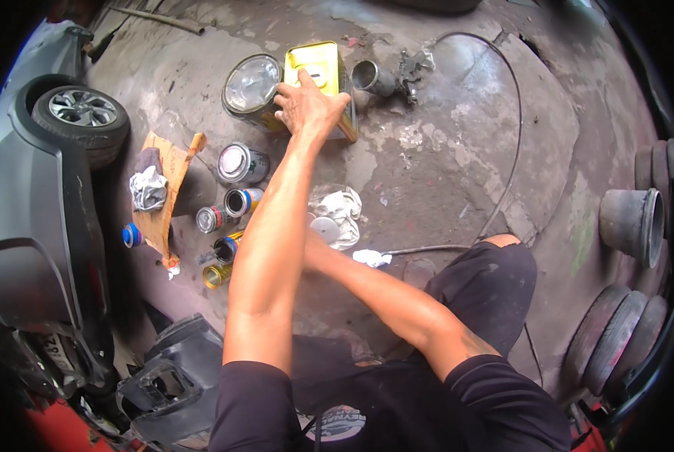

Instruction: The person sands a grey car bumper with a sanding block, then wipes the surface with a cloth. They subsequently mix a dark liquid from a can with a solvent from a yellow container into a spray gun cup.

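Observation:
My left hand [312, 111] lies over the near part of a rectangular can with a yellow top [316, 57]. Its fingers are spread, one stretched onto the lid, the thumb out at the right side. Just left of it stands a large round can [252, 84] with a greyish lid. My right arm crosses beneath the left forearm, and of my right hand [316, 252] only the part near the wrist shows; its fingers are hidden. A pale round disc [323, 229] and a white rag [343, 215] lie close by. Several small open tins, including a blue one [239, 202], stand left of my forearm.
A grey car [32, 218] stands at the left. Cardboard [167, 200] with a crumpled cloth [149, 188] lies near it. A spray gun-like metal part [412, 75] and cup [372, 77] sit beyond, with a hose [516, 128] curving right. Tyres [612, 331] and a bucket [629, 224] stand far right.

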A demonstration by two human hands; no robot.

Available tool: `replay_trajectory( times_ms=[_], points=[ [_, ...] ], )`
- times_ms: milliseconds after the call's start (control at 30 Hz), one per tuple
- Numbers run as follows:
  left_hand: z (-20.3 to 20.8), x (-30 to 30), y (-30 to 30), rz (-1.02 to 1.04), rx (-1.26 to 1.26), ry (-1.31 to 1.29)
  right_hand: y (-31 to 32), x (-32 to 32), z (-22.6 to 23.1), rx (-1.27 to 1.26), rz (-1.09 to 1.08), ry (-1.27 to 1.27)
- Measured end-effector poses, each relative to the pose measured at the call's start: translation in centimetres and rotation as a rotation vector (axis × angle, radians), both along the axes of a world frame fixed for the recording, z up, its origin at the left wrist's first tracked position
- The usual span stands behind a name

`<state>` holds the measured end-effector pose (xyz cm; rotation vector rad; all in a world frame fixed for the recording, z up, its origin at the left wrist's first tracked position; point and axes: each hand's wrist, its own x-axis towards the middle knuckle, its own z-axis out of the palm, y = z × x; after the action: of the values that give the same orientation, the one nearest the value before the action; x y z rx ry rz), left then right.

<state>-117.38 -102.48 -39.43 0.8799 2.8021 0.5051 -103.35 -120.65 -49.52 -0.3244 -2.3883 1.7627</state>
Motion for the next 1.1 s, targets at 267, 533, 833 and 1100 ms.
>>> replay_trajectory(
  times_ms=[267, 533, 833, 1100],
  points=[
    [2.4, 0.1, -5.1, -0.045, 0.072, 0.025, -0.6, -0.4, -2.2, 0.11, 0.054, 0.079],
    [11.8, -0.4, -12.8, -0.22, 0.165, 0.121, -0.4, -0.3, -2.0, 0.246, 0.039, 0.086],
    [26.6, 1.7, -25.2, -0.255, 0.282, -0.013, 0.3, -0.2, -0.7, 0.232, 0.044, 0.106],
    [30.8, 3.0, -38.2, -0.084, 0.06, -0.02, 0.4, -0.6, -0.8, 0.231, 0.049, 0.081]
  ],
)
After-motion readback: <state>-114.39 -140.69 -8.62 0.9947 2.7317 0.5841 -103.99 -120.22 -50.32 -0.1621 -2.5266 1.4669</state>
